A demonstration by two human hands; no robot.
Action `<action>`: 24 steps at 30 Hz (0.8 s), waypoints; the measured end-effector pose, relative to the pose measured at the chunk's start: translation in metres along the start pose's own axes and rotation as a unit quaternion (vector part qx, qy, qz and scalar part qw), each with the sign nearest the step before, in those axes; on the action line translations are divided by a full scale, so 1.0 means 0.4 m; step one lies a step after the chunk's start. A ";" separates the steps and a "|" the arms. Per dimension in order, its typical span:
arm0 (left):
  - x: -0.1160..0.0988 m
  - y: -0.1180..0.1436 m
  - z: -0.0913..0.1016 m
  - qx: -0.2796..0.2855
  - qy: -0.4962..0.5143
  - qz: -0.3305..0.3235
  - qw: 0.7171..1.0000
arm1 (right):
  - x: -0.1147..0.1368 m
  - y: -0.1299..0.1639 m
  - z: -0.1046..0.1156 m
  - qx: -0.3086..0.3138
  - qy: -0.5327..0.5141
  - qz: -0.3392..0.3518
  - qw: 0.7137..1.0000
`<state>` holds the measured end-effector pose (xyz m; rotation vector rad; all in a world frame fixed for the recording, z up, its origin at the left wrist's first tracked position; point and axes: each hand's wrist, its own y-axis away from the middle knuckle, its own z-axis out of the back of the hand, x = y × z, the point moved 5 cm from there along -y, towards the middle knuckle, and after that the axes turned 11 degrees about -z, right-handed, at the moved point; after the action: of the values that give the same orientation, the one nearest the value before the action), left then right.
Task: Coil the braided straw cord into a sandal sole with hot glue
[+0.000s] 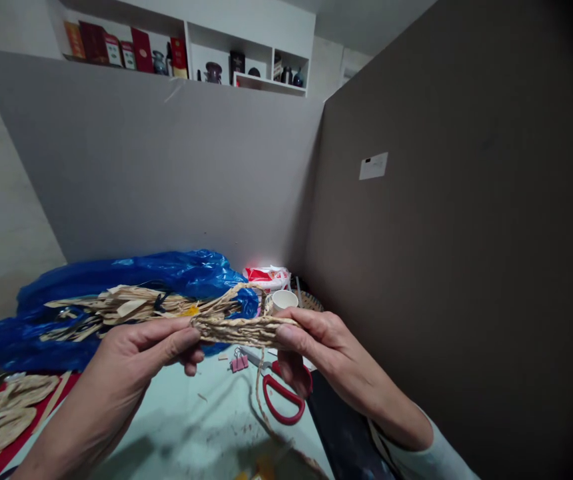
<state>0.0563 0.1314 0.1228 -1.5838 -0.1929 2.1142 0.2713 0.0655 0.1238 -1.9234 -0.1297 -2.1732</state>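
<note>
Both hands hold a flat braided band of tan straw (239, 329) stretched level above the table. My left hand (139, 357) pinches its left part between thumb and fingers, where loose straw strips (131, 307) fan out to the left. My right hand (311, 343) grips the band's right end. A thin straw cord (259, 393) hangs down from the band toward the table.
Red-handled scissors (281, 400) and a pink binder clip (239, 363) lie on the pale green table (191, 427) under the hands. A blue plastic bag (116, 287), a paper cup (284, 300) and a red-white packet (266, 277) sit behind. More straw pieces (1, 413) lie at left. Grey partitions close the back and right.
</note>
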 end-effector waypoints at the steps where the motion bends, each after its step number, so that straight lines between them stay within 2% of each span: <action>1: 0.000 0.000 -0.002 0.004 -0.002 0.005 1.000 | 0.000 0.001 0.002 0.002 0.003 -0.008 1.000; 9: 0.034 0.003 0.002 0.014 -0.001 0.026 1.000 | -0.022 -0.005 0.012 0.042 -0.010 -0.061 0.997; 14: 0.060 0.000 0.003 0.038 0.047 0.049 0.997 | -0.043 -0.023 0.026 0.049 -0.010 -0.056 0.997; 18: 0.085 0.003 0.013 0.016 0.116 0.093 0.989 | -0.052 -0.038 0.029 0.063 -0.014 -0.044 0.997; 22: 0.085 0.007 0.010 0.033 0.097 0.085 0.991 | -0.044 -0.034 0.025 0.073 -0.026 -0.046 0.996; 24: 0.084 0.006 0.009 0.022 0.091 0.091 0.991 | -0.037 -0.027 0.025 0.065 -0.028 -0.049 0.996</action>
<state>0.0452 0.1456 0.0939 -1.8152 0.0613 2.0743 0.2799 0.0797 0.1116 -1.9427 -0.3723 -2.1143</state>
